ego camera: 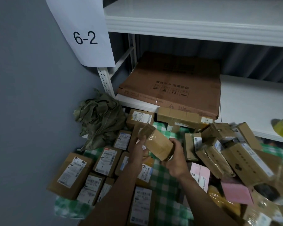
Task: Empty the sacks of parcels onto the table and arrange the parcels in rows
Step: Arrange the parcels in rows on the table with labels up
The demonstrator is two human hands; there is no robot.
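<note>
Above the checked table [160,181] we hold one small taped box [155,141] in the air, between both hands and over the parcels that lie below. Our left hand [140,149] grips its far end, with the thumb curled over the top edge, and our right hand [176,162] is wrapped around its near end from below. We judge that the box is light, because two relaxed hands carry it easily, and stiff, because its cardboard walls keep their shape. Glossy tape covers most of it, so it may be a little slippery; it seems better to take it by the two short ends or across the corners, where the fingers can press against the edges. No label shows on the side that faces us, so we think it must be turned before it is laid down. To the left, labelled boxes [103,160] lie flat in rough rows, and to the right a loose pile [225,144] waits to be sorted. An emptied green sack [100,118] lies crumpled by the wall.
</note>
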